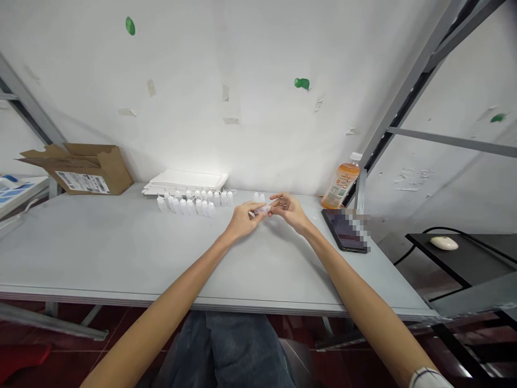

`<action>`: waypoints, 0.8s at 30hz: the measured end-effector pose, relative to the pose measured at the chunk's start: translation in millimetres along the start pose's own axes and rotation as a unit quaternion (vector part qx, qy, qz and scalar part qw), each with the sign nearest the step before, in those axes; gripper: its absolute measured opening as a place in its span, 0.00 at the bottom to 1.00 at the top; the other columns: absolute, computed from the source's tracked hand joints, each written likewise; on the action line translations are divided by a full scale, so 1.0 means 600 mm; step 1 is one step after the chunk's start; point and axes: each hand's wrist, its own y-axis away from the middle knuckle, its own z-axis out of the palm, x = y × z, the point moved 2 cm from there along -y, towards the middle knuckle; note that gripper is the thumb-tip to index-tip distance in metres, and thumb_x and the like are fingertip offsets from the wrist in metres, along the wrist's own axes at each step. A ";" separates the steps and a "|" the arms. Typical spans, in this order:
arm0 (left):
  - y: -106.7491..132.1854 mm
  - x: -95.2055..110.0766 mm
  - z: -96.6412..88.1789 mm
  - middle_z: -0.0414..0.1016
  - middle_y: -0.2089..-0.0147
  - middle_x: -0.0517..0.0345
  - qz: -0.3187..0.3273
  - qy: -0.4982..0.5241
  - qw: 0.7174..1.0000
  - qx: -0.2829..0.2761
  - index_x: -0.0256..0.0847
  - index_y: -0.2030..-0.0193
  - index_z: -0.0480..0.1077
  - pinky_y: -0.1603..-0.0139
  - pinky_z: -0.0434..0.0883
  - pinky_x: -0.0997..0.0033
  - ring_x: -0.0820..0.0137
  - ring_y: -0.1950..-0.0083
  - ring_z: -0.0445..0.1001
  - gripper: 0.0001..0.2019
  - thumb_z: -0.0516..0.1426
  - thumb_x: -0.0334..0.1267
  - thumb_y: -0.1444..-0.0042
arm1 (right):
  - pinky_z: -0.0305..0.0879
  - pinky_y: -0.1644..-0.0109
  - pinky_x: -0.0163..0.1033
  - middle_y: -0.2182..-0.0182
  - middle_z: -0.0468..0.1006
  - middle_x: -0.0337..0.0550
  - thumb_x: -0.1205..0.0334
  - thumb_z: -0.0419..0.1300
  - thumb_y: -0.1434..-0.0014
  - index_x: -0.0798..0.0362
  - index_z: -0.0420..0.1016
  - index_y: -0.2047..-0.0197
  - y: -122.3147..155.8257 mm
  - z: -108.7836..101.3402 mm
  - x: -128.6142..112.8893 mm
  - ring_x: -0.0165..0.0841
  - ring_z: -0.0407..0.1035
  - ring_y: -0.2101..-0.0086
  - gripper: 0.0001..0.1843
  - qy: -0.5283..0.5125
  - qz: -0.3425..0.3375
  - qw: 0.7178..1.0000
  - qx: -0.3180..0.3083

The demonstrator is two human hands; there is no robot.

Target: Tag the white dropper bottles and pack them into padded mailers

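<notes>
Likely a small packing workshop: grey worktable (81,242), cardboard carton (89,170), steel rack (404,91).

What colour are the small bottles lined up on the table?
The small plastic bottles are milky white, shown best in the head view.

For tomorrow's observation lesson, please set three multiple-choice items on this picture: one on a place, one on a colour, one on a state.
1. Where are the small white bottles?
A) In the cardboard box
B) On the table, near its far edge
C) On the floor

2. What colour is the mouse on the black side table?
A) Green
B) Orange
C) White

3. How are the left hand and right hand?
A) Flat on the table, apart
B) Raised, fingertips meeting at a small pale piece
C) Gloved

Answers:
1 B, they sit in a row along the far edge.
2 C, its top shows pale white.
3 B, both bare hands meet above the table.
</notes>
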 end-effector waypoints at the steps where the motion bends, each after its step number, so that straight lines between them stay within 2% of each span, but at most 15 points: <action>1: -0.001 0.002 -0.001 0.77 0.62 0.52 -0.023 0.021 1.000 -0.005 0.37 0.51 0.76 0.69 0.68 0.74 0.72 0.68 0.71 0.18 0.57 0.44 0.45 | 0.68 0.58 0.44 0.74 0.75 0.38 0.61 0.66 0.52 0.53 0.68 0.60 -0.001 -0.001 -0.001 0.32 0.72 0.72 0.17 0.007 -0.013 1.000 0.002; 3: -0.003 0.002 -0.003 0.76 0.68 0.53 -0.076 0.083 0.993 -0.034 0.35 0.52 0.76 0.73 0.67 0.74 0.74 0.73 0.69 0.21 0.56 0.50 0.44 | 0.69 0.59 0.44 0.73 0.76 0.40 0.58 0.66 0.51 0.53 0.68 0.59 -0.003 -0.001 -0.004 0.33 0.72 0.71 0.17 0.026 -0.036 0.999 -0.001; 5: -0.004 0.001 -0.005 0.72 0.73 0.56 -0.114 0.150 0.979 -0.073 0.33 0.59 0.76 0.76 0.65 0.75 0.75 0.77 0.67 0.22 0.56 0.53 0.45 | 0.70 0.59 0.45 0.71 0.77 0.42 0.55 0.66 0.51 0.53 0.71 0.59 -0.002 0.000 -0.006 0.33 0.73 0.70 0.18 0.053 -0.048 0.997 -0.005; 7: -0.003 0.000 -0.009 0.68 0.76 0.58 -0.120 0.196 0.968 -0.099 0.32 0.67 0.75 0.77 0.64 0.75 0.76 0.78 0.65 0.22 0.58 0.54 0.47 | 0.71 0.59 0.45 0.69 0.77 0.45 0.53 0.65 0.50 0.55 0.73 0.61 -0.001 0.001 -0.006 0.34 0.73 0.70 0.17 0.081 -0.040 0.996 -0.021; 9: -0.002 -0.002 -0.013 0.66 0.77 0.59 -0.113 0.214 0.964 -0.114 0.32 0.71 0.74 0.76 0.64 0.76 0.77 0.78 0.64 0.22 0.59 0.54 0.49 | 0.72 0.59 0.46 0.69 0.78 0.47 0.51 0.64 0.48 0.57 0.75 0.63 0.002 0.002 -0.005 0.35 0.74 0.70 0.17 0.094 -0.015 0.994 -0.059; 11: -0.001 -0.003 -0.016 0.66 0.77 0.60 -0.110 0.216 0.962 -0.129 0.32 0.69 0.75 0.76 0.63 0.76 0.78 0.78 0.62 0.22 0.60 0.54 0.50 | 0.72 0.61 0.45 0.69 0.78 0.48 0.50 0.62 0.46 0.58 0.75 0.64 0.005 0.003 -0.003 0.36 0.74 0.71 0.18 0.097 0.003 0.991 -0.094; 13: 0.000 -0.006 -0.018 0.66 0.76 0.59 -0.114 0.211 0.961 -0.138 0.32 0.66 0.76 0.77 0.62 0.76 0.79 0.78 0.61 0.22 0.61 0.54 0.51 | 0.72 0.63 0.44 0.70 0.78 0.47 0.50 0.62 0.46 0.58 0.75 0.64 0.007 0.005 -0.001 0.35 0.74 0.72 0.17 0.101 0.004 0.990 -0.102; 18: 0.000 -0.015 -0.022 0.69 0.74 0.58 -0.092 0.168 0.973 -0.129 0.32 0.60 0.78 0.74 0.62 0.75 0.77 0.76 0.61 0.22 0.61 0.51 0.51 | 0.70 0.63 0.41 0.71 0.77 0.44 0.51 0.61 0.45 0.56 0.73 0.66 0.010 0.016 0.003 0.32 0.73 0.75 0.15 0.085 -0.011 0.994 -0.065; 24: -0.001 -0.022 -0.023 0.70 0.75 0.58 -0.058 0.086 0.988 -0.113 0.34 0.56 0.78 0.75 0.58 0.76 0.76 0.76 0.60 0.21 0.59 0.49 0.47 | 0.70 0.61 0.43 0.72 0.75 0.42 0.48 0.65 0.49 0.56 0.72 0.68 0.012 0.025 0.006 0.32 0.73 0.74 0.17 0.024 0.011 0.999 -0.046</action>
